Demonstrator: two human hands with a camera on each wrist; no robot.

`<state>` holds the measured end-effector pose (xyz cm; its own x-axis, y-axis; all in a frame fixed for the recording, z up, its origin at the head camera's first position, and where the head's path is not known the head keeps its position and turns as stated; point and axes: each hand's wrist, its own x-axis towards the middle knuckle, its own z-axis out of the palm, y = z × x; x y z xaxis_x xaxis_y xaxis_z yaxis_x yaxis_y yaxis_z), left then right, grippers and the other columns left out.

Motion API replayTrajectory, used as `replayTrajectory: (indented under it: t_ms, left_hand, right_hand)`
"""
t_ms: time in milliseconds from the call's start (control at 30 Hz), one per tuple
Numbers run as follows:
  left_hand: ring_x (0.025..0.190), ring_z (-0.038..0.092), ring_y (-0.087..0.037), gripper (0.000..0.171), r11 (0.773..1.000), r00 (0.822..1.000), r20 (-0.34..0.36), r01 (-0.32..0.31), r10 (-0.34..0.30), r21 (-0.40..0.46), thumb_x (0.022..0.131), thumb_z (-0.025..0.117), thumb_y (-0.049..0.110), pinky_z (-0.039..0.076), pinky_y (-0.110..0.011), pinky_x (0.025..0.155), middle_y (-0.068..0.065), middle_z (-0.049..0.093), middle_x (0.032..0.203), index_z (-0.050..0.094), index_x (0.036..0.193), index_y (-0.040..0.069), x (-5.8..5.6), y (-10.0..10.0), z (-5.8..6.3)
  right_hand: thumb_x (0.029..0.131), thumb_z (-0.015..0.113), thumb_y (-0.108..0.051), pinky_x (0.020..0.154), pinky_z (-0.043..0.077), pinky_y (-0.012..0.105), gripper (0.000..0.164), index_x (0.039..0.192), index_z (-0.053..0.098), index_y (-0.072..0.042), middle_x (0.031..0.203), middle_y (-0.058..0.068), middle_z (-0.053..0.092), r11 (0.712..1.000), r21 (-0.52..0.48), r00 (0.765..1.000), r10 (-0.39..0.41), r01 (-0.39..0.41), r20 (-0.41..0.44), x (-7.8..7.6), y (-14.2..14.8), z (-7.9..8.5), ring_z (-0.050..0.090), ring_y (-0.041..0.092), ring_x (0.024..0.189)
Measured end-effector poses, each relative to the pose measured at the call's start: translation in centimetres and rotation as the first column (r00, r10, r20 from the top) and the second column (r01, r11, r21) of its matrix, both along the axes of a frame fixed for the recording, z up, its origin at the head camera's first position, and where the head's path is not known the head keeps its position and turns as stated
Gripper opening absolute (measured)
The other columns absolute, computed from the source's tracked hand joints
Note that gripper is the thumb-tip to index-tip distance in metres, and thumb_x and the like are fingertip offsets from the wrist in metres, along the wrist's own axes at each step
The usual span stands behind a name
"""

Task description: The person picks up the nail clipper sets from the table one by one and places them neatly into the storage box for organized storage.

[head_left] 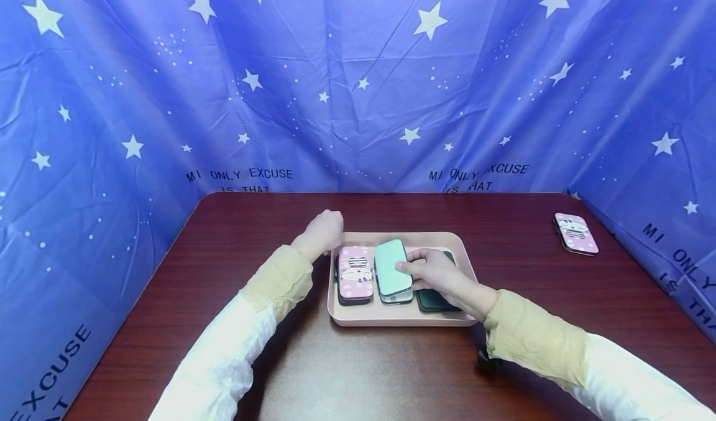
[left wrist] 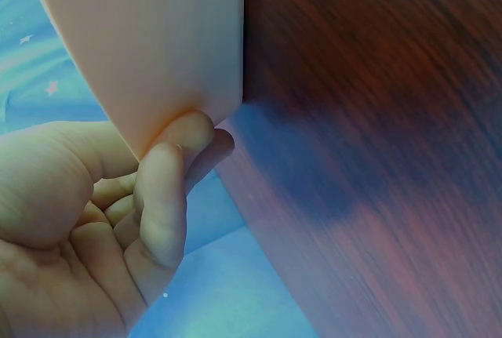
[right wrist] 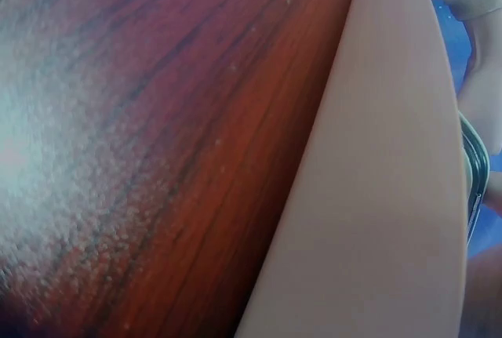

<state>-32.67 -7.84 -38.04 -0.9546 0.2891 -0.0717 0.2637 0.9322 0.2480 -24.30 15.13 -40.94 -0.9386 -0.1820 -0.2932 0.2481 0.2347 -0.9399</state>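
My left hand (head_left: 324, 229) is at the far left corner of a beige tray (head_left: 403, 321). In the left wrist view, its thumb and fingers pinch the tray's wall (left wrist: 172, 32). My right hand (head_left: 439, 275) reaches over the tray's right side and holds a flat mint-green case (head_left: 393, 267) by its right edge, thumb on top. The case is tilted and overlaps a pale patterned case (head_left: 396, 298) beneath it, mostly hidden. Left of these lies a pink case with a cartoon print (head_left: 355, 273). A dark green case (head_left: 437, 301) is partly covered by my right hand.
Another pink printed case (head_left: 577, 233) lies on the dark red wooden table (head_left: 358, 377) near its right edge. A small black object (head_left: 489, 360) shows beneath my right wrist. Behind the table hangs a blue curtain with stars (head_left: 358, 97).
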Motion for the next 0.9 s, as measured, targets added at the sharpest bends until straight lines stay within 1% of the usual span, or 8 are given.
replayTrajectory:
  t_ms: [133, 267, 367, 433, 533, 667, 733, 900]
  left_hand:
    - [0.034, 0.057, -0.011, 0.021, 1.000, 1.000, 0.005, -0.006, 0.006, -0.001, 0.085, 0.051, -0.001, 0.049, -0.020, 0.036, -0.015, 0.069, 0.071, 0.062, 0.068, 0.005, 0.0, 0.0, 0.1]
    - [0.035, 0.058, -0.011, 0.019, 1.000, 1.000, 0.012, -0.011, 0.011, 0.004, 0.085, 0.051, -0.001, 0.049, -0.020, 0.036, -0.016, 0.069, 0.074, 0.061, 0.070, 0.004, 0.0, 0.0, 0.1]
    - [0.035, 0.058, -0.012, 0.017, 1.000, 1.000, 0.013, -0.010, 0.010, 0.009, 0.085, 0.051, -0.001, 0.049, -0.020, 0.036, -0.017, 0.069, 0.077, 0.061, 0.072, 0.004, 0.0, 0.0, 0.0]
    - [0.035, 0.058, -0.012, 0.017, 1.000, 1.000, 0.012, -0.009, 0.009, 0.010, 0.085, 0.051, -0.001, 0.049, -0.020, 0.035, -0.018, 0.069, 0.078, 0.061, 0.072, 0.003, 0.0, 0.0, 0.0]
    - [0.034, 0.057, -0.012, 0.016, 1.000, 1.000, 0.010, -0.010, 0.010, 0.009, 0.085, 0.051, 0.000, 0.049, -0.020, 0.035, -0.018, 0.069, 0.077, 0.061, 0.072, 0.003, -0.1, 0.0, 0.0]
    - [0.034, 0.057, -0.011, 0.016, 1.000, 1.000, 0.015, -0.013, 0.013, 0.012, 0.086, 0.052, 0.001, 0.049, -0.020, 0.036, -0.019, 0.069, 0.079, 0.061, 0.073, 0.003, -0.1, 0.0, 0.0]
    - [0.034, 0.057, -0.012, 0.015, 1.000, 1.000, 0.018, -0.014, 0.014, 0.016, 0.086, 0.051, 0.001, 0.049, -0.020, 0.035, -0.019, 0.070, 0.082, 0.060, 0.075, 0.002, -0.2, 0.0, 0.0]
    - [0.034, 0.057, -0.012, 0.012, 1.000, 1.000, 0.017, -0.017, 0.017, 0.023, 0.086, 0.052, 0.002, 0.050, -0.021, 0.035, -0.020, 0.070, 0.087, 0.060, 0.078, 0.002, -0.2, 0.0, -0.1]
  right_hand:
    - [0.087, 0.067, -0.017, 0.068, 0.060, 0.030, 0.043, 0.114, 0.046, 0.009, 0.083, 0.008, 0.066, 0.999, 0.036, 1.000, 0.002, -0.001, -0.019, 0.0, -0.1, 0.0, 0.066, 0.012, 0.071]
    - [0.086, 0.068, -0.017, 0.066, 0.060, 0.029, 0.042, 0.113, 0.047, 0.009, 0.081, 0.006, 0.068, 0.998, 0.070, 1.000, -0.005, 0.006, -0.017, 0.0, -0.2, 0.0, 0.066, 0.012, 0.070]
    - [0.086, 0.068, -0.016, 0.066, 0.060, 0.031, 0.042, 0.113, 0.048, 0.009, 0.082, 0.006, 0.069, 0.995, 0.095, 1.000, -0.006, 0.008, -0.019, 0.1, -0.2, 0.0, 0.067, 0.013, 0.069]
    - [0.085, 0.068, -0.016, 0.066, 0.061, 0.032, 0.042, 0.112, 0.049, 0.010, 0.083, 0.007, 0.068, 0.992, 0.124, 0.999, -0.004, 0.008, -0.035, 0.0, -0.2, 0.1, 0.067, 0.013, 0.069]
    - [0.085, 0.069, -0.016, 0.062, 0.061, 0.033, 0.043, 0.112, 0.051, 0.012, 0.083, 0.011, 0.067, 0.985, 0.174, 0.997, 0.016, -0.001, -0.081, 0.0, -0.2, 0.3, 0.067, 0.014, 0.065]
    - [0.084, 0.070, -0.015, 0.055, 0.060, 0.033, 0.039, 0.108, 0.054, 0.011, 0.077, 0.012, 0.066, 0.970, 0.244, 0.991, 0.039, -0.007, -0.125, 0.0, -0.1, 0.6, 0.065, 0.016, 0.054]
    - [0.083, 0.071, -0.016, 0.053, 0.059, 0.033, 0.038, 0.107, 0.055, 0.009, 0.074, 0.010, 0.066, 0.960, 0.279, 0.991, 0.045, -0.007, -0.130, 0.0, -0.1, 0.8, 0.064, 0.017, 0.049]
    - [0.083, 0.071, -0.020, 0.049, 0.058, 0.030, 0.036, 0.105, 0.057, 0.005, 0.063, 0.007, 0.064, 0.915, 0.403, 0.982, 0.102, -0.030, -0.160, 0.2, -0.1, 1.3, 0.063, 0.017, 0.044]
